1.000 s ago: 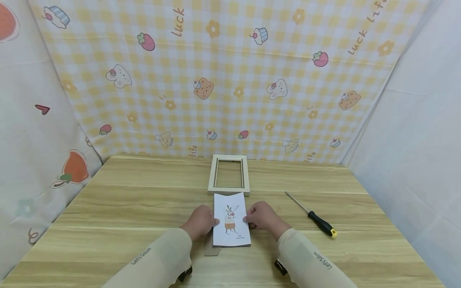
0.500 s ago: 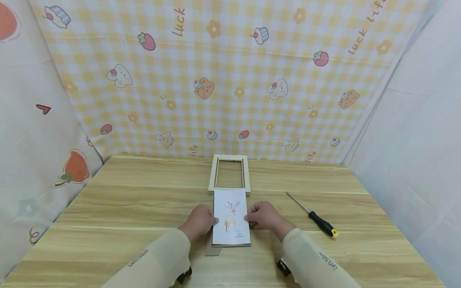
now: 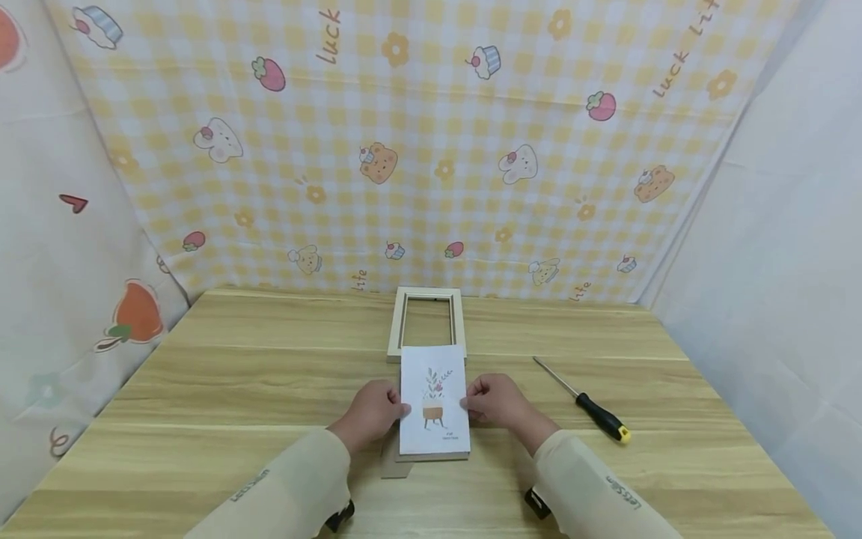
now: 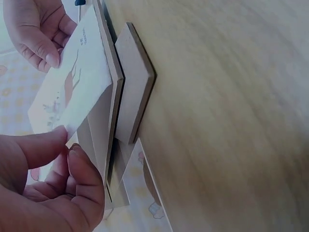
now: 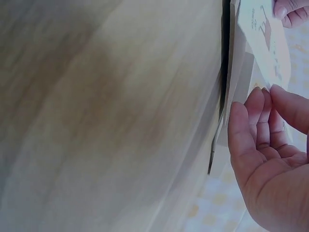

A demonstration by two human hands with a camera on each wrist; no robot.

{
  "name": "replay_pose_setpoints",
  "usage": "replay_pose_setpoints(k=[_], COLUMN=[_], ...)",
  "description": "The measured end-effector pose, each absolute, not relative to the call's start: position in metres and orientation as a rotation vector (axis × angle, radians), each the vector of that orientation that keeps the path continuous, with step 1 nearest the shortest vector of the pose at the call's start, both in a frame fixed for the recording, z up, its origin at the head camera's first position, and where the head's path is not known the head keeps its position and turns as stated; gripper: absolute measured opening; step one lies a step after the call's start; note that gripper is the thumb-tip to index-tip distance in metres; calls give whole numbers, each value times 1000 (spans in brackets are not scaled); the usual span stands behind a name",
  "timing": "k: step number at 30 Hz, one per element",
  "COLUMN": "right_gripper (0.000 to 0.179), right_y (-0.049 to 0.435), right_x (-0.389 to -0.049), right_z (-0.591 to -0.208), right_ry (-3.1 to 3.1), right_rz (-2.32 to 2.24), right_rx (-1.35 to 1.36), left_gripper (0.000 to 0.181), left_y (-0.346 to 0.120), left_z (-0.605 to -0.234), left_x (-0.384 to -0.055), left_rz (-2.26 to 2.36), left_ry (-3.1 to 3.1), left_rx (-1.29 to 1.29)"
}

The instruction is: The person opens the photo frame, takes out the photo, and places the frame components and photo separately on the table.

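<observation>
In the head view a white picture sheet (image 3: 433, 374) printed with a potted plant is stretched between both hands. My left hand (image 3: 373, 410) pinches its left edge between thumb and finger; my right hand (image 3: 498, 400) pinches the right edge. Close under the sheet lies a backing board (image 4: 114, 72), its near edge level with the sheet's. A flat brown stand leg (image 4: 135, 82) juts out from below the board. In the left wrist view the sheet's near corner lifts off the board. Just beyond the sheet lies a cream picture frame (image 3: 393, 329), its front rail partly covered.
To the right on the wood-grain table (image 3: 269, 374) lies a screwdriver (image 3: 595, 412) with a black and yellow handle, its tip pointing away to the left. A checked cloth (image 3: 431, 150) hangs behind the table, with pale cloths at both sides.
The sheet has moved slightly forward in both hands, and its far edge now overlaps the frame's front rail. That edge was bowed at first and is now straight. The frame and screwdriver stay put.
</observation>
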State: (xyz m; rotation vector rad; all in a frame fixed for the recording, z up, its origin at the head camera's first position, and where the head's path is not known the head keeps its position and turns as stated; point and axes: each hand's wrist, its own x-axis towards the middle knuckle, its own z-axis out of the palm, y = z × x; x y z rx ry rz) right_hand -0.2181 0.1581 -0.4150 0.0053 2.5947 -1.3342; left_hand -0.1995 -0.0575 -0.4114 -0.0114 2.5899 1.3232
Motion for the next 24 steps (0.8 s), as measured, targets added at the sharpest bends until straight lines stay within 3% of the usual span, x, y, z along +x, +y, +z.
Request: replay_pose_setpoints(k=[19, 24], right_gripper=[4, 10], right_y=[151, 150], right_x=[-223, -226], right_z=[-412, -413], right_ry=[2520, 2582], right_rz=[-1436, -1336], right_rx=[48, 43], left_gripper=[22, 27], left_y=[-62, -62], left_z=[-412, -411], left_x=[-204, -204], left_rz=[1279, 1261], left_ry=[2595, 2605], left_rx=[7, 21])
